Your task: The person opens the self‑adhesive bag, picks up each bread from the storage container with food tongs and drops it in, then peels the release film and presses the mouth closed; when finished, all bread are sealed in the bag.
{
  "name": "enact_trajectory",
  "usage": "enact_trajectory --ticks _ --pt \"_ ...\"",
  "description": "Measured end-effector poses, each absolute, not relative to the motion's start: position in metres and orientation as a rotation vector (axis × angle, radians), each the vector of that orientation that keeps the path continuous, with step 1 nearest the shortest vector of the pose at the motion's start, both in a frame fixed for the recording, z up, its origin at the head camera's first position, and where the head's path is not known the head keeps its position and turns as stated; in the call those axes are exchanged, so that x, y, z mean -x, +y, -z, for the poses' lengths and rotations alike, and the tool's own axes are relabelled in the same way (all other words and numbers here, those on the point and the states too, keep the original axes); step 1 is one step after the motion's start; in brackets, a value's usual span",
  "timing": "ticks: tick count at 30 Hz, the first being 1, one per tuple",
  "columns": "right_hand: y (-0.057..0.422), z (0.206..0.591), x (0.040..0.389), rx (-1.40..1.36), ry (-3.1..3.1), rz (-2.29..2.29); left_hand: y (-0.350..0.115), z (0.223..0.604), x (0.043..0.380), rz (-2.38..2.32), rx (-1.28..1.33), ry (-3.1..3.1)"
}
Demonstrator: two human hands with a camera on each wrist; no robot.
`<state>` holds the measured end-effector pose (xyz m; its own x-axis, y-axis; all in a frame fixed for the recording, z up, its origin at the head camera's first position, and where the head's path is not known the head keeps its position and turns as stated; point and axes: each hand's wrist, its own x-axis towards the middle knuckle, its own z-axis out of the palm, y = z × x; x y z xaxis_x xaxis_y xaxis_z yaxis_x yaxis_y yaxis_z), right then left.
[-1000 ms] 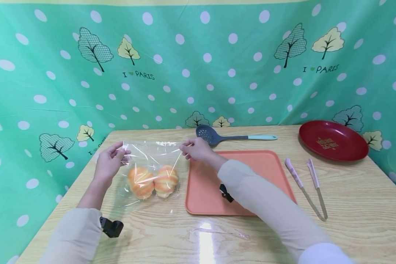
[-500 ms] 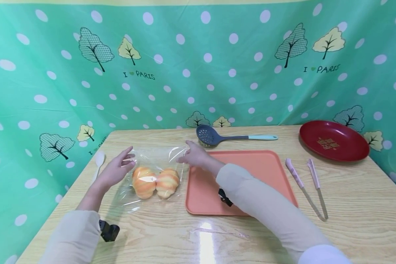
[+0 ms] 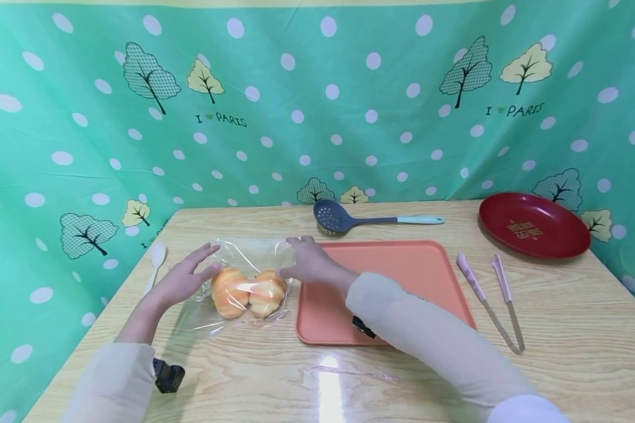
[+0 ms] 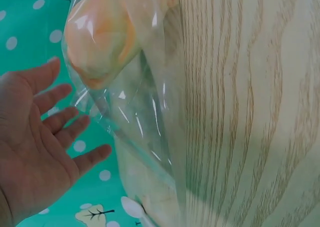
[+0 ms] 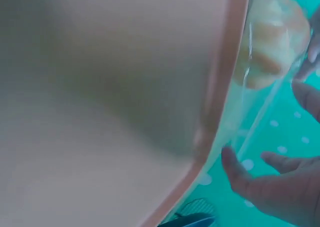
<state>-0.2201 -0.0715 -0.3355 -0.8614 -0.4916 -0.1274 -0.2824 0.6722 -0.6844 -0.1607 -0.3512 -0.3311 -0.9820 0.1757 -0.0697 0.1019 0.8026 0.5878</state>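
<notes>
Two striped bread rolls [image 3: 230, 294] lie side by side in a clear plastic bag [image 3: 251, 249] on the table, left of the pink tray. My left hand [image 3: 187, 276] is at the bag's left side, its fingers spread and relaxed; the left wrist view shows the open palm [image 4: 37, 142] with fingertips right at the bag's edge. On the other side my right hand [image 3: 313, 262] reaches over the tray's left edge, fingers loosely extended by the bag's right side. In the right wrist view one roll [image 5: 272, 42] shows through the plastic beside the fingers.
The pink tray [image 3: 391, 264] sits mid-table under my right arm. Behind it lies a slotted spoon [image 3: 336, 217] with a light blue handle. Tongs [image 3: 500, 305] and a red oval plate [image 3: 534, 226] are at the right; a white spoon [image 3: 157, 255] lies far left.
Both hands have let go of the bag's upper corners and moved slightly down along its sides. The raised bag top has sunk lower, and the white spoon has come into view.
</notes>
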Motion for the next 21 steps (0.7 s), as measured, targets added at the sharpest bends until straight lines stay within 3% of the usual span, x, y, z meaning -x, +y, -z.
enact_trajectory --ticks 8,21 --pt "-0.078 0.338 0.198 0.822 2.556 0.692 -0.361 0.331 0.151 -0.873 -0.343 2.827" --pt "-0.082 0.350 0.180 0.809 2.576 0.500 -0.368 0.348 0.147 -0.912 -0.363 2.614"
